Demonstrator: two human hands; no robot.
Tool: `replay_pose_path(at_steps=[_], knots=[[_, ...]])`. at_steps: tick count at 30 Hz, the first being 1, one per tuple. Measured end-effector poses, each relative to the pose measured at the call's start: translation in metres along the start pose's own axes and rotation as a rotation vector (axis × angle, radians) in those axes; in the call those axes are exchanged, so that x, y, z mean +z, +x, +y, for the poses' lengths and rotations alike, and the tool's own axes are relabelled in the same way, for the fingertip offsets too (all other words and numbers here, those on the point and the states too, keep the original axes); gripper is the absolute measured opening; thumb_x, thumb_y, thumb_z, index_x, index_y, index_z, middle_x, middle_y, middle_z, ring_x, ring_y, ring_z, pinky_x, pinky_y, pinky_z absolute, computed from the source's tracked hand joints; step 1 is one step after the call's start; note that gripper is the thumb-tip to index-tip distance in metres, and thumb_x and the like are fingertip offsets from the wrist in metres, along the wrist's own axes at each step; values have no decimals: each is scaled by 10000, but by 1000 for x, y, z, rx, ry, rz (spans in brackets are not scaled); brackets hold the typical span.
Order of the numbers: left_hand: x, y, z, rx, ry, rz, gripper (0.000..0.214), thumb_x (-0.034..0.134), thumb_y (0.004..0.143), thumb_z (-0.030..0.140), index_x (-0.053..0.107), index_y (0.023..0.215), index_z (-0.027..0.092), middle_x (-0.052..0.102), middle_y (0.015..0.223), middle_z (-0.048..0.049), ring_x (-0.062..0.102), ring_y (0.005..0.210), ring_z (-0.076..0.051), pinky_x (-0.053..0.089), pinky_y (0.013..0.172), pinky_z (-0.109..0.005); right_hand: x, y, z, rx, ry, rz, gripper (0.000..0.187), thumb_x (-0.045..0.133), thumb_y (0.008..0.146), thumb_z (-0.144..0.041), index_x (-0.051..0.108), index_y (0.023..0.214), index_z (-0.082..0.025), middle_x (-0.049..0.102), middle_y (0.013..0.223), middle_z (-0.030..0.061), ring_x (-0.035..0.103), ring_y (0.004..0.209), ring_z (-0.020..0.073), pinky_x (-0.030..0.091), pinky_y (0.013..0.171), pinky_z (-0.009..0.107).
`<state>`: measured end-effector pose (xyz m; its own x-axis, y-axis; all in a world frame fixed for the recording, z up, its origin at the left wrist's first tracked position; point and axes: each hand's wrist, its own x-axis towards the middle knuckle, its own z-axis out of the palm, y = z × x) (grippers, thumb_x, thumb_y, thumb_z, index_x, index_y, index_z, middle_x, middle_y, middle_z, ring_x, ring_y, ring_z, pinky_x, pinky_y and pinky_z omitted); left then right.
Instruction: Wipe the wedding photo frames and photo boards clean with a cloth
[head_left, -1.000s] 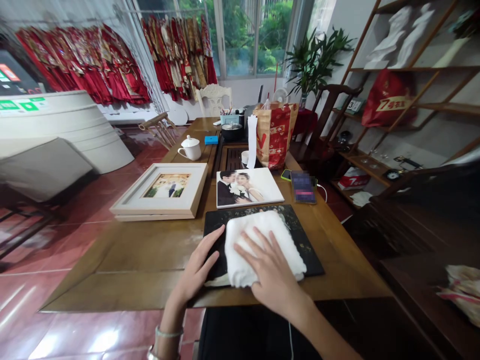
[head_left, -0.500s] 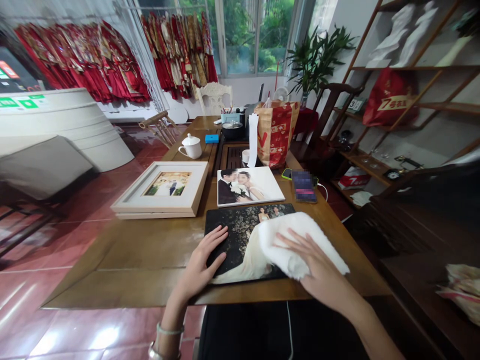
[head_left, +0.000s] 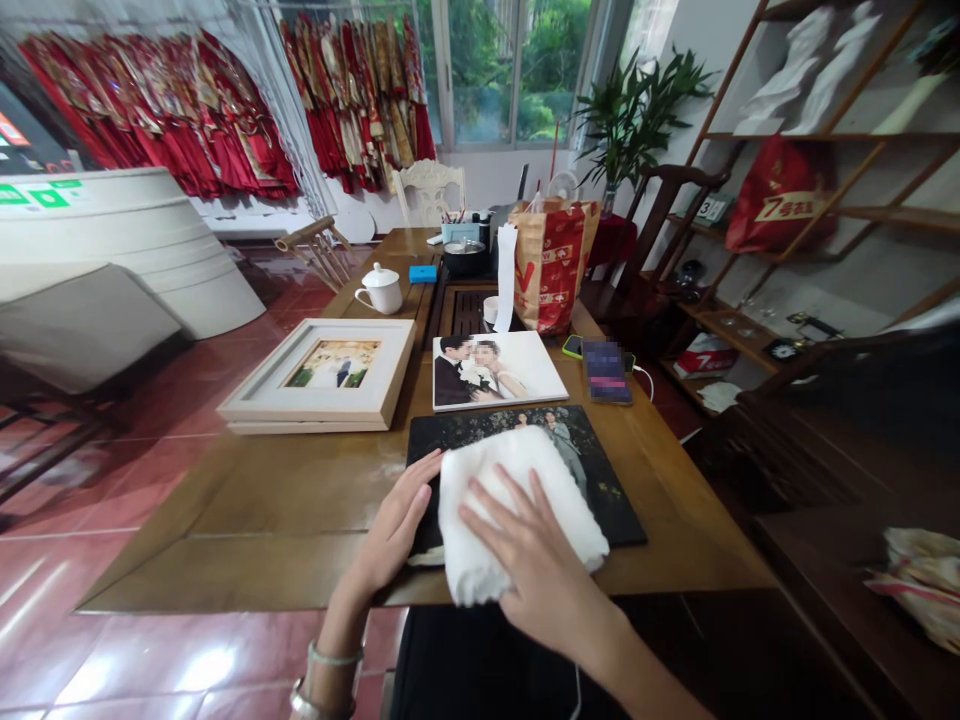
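A dark wedding photo panel lies flat at the near edge of the wooden table. A folded white towel rests on its left half. My right hand lies flat on the towel with fingers spread, pressing it onto the panel. My left hand rests open on the panel's left edge, fingers stretched forward, right beside the towel.
Behind the panel lie a white-edged portrait print, a cream picture frame, and a phone with a cable. Farther back stand a white lidded cup, a tea tray and a red paper bag. Shelves stand right.
Over the last second my right hand swept the towel right across the panel, then back left to where it began. My left hand stayed on the panel's left edge.
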<state>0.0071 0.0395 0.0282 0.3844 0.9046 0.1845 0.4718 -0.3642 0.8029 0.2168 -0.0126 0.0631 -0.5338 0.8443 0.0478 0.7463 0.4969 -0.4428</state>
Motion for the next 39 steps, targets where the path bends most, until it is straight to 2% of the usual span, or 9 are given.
replay_pose_path(at_steps=[5,9,13,19,23,25,29,34,39], knots=[[-1,-1,0,-6,-11,-7,450,248,984,371,452,1362,238,425,1457,-27,327,1371,-222,210,1170,-446,-10,-37,-7,-186,197,-192,837,429,515,-87,489,1335,-242,321,1498,-44,92,1423,230,-31,1145,506],[-2,0,1,6,-10,-32,433,259,983,358,482,1336,242,434,1449,-21,324,1372,-214,200,1174,-443,-21,-50,8,-102,247,-166,859,381,461,-61,541,1278,-271,427,1435,-65,205,1402,194,40,1158,480],[-1,0,2,14,-12,-38,443,251,982,371,482,1337,241,427,1454,-23,321,1373,-219,203,1171,-447,-20,-36,7,-40,203,-76,856,385,482,-46,519,1293,-285,408,1447,-84,169,1410,182,20,1162,476],[-4,-2,2,26,-43,-43,519,207,970,459,455,1363,229,416,1462,-40,322,1370,-253,196,1163,-478,-9,-7,-16,-144,202,-117,802,435,538,-78,500,1319,-250,337,1491,-68,76,1425,194,-63,1153,467],[-7,-2,4,63,-54,-48,575,167,951,525,456,1362,245,427,1454,-45,311,1377,-264,199,1160,-478,-14,-14,-15,-229,277,-182,767,435,542,-73,540,1279,-253,401,1455,-68,120,1418,168,-47,1161,432],[-6,-1,5,63,-26,-51,513,308,939,509,443,1365,257,423,1456,-52,304,1382,-266,215,1154,-484,-18,-23,-10,-244,317,-211,764,421,538,-61,556,1264,-256,449,1422,-66,165,1409,155,-12,1167,421],[-2,1,5,72,20,-29,523,603,842,361,461,1334,253,432,1444,-82,352,1359,-275,275,1128,-498,-22,-36,7,-159,349,-175,808,385,535,-22,521,1301,-241,496,1386,-40,223,1394,148,77,1169,447],[-1,0,3,44,22,-15,466,633,825,306,523,1275,257,555,1330,-74,497,1250,-244,366,1084,-450,-19,-35,50,120,246,47,778,400,625,-21,469,1344,-308,364,1476,-43,151,1414,205,85,1147,544],[-1,-1,4,25,20,-23,425,643,820,296,562,1236,259,568,1312,-71,500,1246,-242,362,1084,-450,-23,0,84,288,96,216,724,415,672,-47,456,1366,-247,339,1495,16,167,1411,224,80,1151,512]])
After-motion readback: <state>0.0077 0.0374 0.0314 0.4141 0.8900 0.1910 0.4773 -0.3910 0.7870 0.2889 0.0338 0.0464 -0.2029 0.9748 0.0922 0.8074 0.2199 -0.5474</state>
